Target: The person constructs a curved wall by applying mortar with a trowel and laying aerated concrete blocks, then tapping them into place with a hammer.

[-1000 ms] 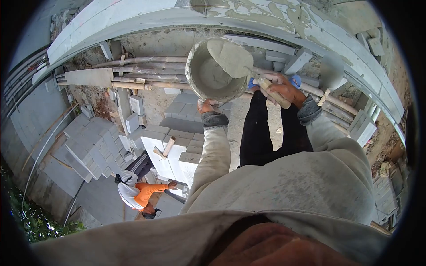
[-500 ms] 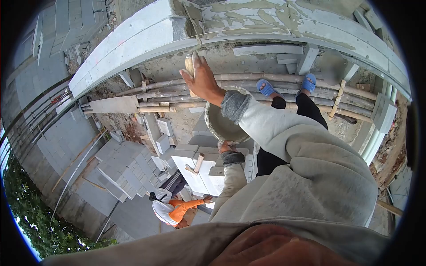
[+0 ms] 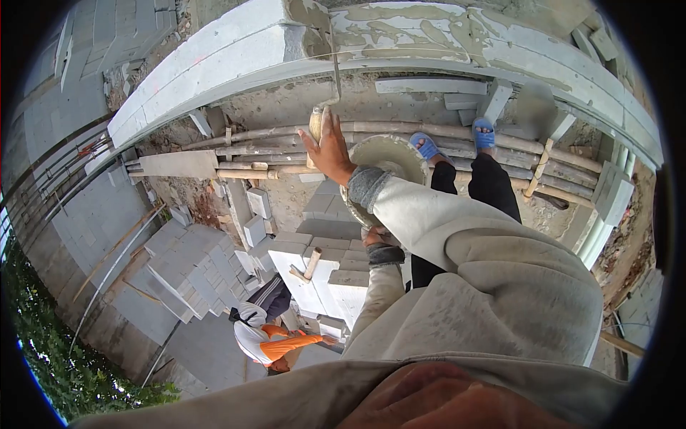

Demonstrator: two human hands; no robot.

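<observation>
My right hand (image 3: 334, 151) holds a trowel by its wooden handle (image 3: 316, 127), thumb on one side and fingers on the other. The trowel's thin metal shank rises toward the wall, and its blade is seen nearly edge-on at a mortar-smeared gap between blocks. Lower down, my left hand (image 3: 374, 236) grips the near rim of a round bucket (image 3: 384, 147) with grey mortar inside. My right sleeve covers part of the bucket. Ahead runs a curved-looking white block wall (image 3: 214, 61), with wet mortar (image 3: 400, 32) spread along its top and a string along its edge.
Bamboo poles (image 3: 279, 143) lie beneath my blue-sandalled feet (image 3: 427, 146). A wooden-handled tool (image 3: 311, 263) rests on stacked blocks (image 3: 343, 252) below. Farther down, a person in orange sleeves (image 3: 286, 346) bends over a block. More block stacks (image 3: 200, 261) stand at left.
My right hand and the trowel have moved slightly down and right, away from the wall. The bucket has shifted right with my left hand. The person below has moved their arms.
</observation>
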